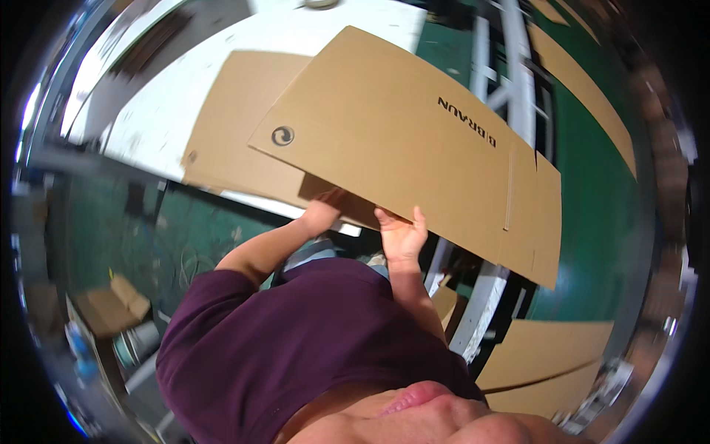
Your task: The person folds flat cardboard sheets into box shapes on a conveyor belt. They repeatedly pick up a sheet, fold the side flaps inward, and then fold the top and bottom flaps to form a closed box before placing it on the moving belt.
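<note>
Though half-hidden beneath cardboard sheet (pixel 399 133), left hand (pixel 319 216), grip unclear; right hand (pixel 404 240) in pinch on edge.

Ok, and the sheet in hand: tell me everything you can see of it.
The sheet is a broad, tan panel, apparently cardboard, with black lettering upside down to the wearer and a dark round arrow mark near its left corner. Slits or creases cross its right part. It slants down to the right, overlapping another sheet and reaching past the white table. The right hand is at its near edge; whether the left hand touches it is hidden.
</note>
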The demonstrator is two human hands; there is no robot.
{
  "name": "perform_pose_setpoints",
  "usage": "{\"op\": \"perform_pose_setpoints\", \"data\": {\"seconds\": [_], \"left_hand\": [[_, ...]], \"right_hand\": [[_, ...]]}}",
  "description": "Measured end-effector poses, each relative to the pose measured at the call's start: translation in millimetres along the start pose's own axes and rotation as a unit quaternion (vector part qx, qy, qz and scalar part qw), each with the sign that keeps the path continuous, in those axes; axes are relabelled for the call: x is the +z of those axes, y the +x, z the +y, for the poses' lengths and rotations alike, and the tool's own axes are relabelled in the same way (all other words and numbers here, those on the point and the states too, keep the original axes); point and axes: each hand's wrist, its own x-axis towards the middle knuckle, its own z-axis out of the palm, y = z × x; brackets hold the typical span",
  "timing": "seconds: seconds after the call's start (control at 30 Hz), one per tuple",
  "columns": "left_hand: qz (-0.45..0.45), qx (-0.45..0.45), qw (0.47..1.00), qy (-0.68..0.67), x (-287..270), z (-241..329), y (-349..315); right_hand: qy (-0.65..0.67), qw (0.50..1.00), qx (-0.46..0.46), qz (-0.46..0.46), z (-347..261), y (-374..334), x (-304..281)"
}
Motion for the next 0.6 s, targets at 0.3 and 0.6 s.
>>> {"op": "perform_pose_setpoints", "data": {"seconds": [0.3, 0.6], "left_hand": [[0.095, -0.047, 0.961, -0.256, -1.7, 11.7, -7.7], [0.231, 0.114, 0.96, -0.106, 33.1, 2.0, -84.0]], "right_hand": [[-0.049, 0.966, 0.248, 0.043, 173.9, 1.5, 25.8], [0.03, 0.881, 0.459, 0.114, 303.9, 39.0, 42.1]]}}
